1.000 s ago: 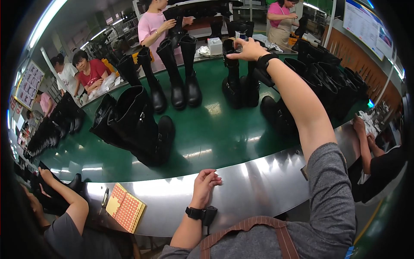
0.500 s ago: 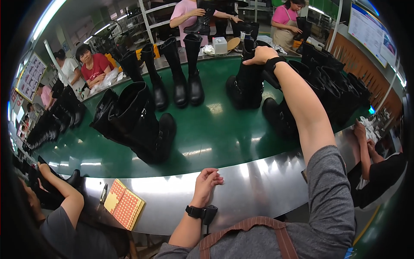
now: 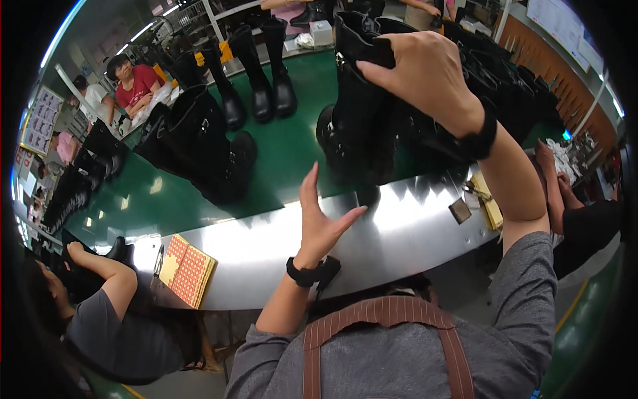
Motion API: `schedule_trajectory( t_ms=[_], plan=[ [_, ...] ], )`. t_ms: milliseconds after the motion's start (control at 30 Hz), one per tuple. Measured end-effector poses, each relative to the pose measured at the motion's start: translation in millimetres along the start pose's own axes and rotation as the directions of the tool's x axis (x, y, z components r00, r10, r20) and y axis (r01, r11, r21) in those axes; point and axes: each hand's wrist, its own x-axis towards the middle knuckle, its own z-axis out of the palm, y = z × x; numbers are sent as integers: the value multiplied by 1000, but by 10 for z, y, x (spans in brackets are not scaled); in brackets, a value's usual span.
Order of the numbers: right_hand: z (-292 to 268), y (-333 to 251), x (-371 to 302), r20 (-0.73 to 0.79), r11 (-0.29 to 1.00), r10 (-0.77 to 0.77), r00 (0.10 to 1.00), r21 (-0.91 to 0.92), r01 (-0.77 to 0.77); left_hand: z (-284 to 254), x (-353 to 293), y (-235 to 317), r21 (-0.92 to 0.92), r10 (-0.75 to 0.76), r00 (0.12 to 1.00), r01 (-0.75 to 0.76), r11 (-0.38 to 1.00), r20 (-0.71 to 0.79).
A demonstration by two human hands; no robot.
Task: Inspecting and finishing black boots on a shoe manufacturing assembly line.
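At left, a patterned notebook [image 3: 188,269] lies on the steel ledge [image 3: 256,256]; beyond it, a black boot pair [image 3: 199,149] stands on the green worktop [image 3: 286,163]. At centre, the left hand [image 3: 320,229] is empty over the ledge, thumb and fingers spread wide, apart from the boots to its far right. Right of it, the tall boots [image 3: 362,106], apparently a pair, are upright near the ledge; sole contact cannot be determined. The right hand [image 3: 435,80] is closed on their upper shafts, thumb on the near side, fingertips hidden. Possible faults: one shaft may slip, since a single hand grips only the tops; the feet may swing against the ledge if carried low. Compared with the preceding frame, the gripped boots are nearer, and the left hand, formerly loosely curled, is raised and opened.
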Motion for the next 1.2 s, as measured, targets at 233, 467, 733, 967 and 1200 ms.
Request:
schedule_trajectory(
  t_ms=[233, 467, 733, 967, 1200],
  plan=[
    [-879, -659, -903, -84, 943, -197, 977, 258, 212, 215, -182, 400, -92, -126, 980, 141, 986, 154],
    [-578, -1007, -2225, 163, 471, 559, 813, 744, -473, 243, -442, 305, -129, -195, 981, 192, 973, -4],
    [-28, -1056, -2786, 809, 60, 432, 398, 415, -908, 90, -593, 151, 59, -383, 919, 379, 923, 91],
    [-123, -1024, -2797, 881, -576, 396, 259, 458, -677, -170, -640, 124, -495, -464, 865, 492, 716, 190],
    [-218, -1149, -2762, 913, -927, 236, 333, 315, -205, -307, -560, 308, -796, -288, 786, 595, 109, 547]
  ],
)
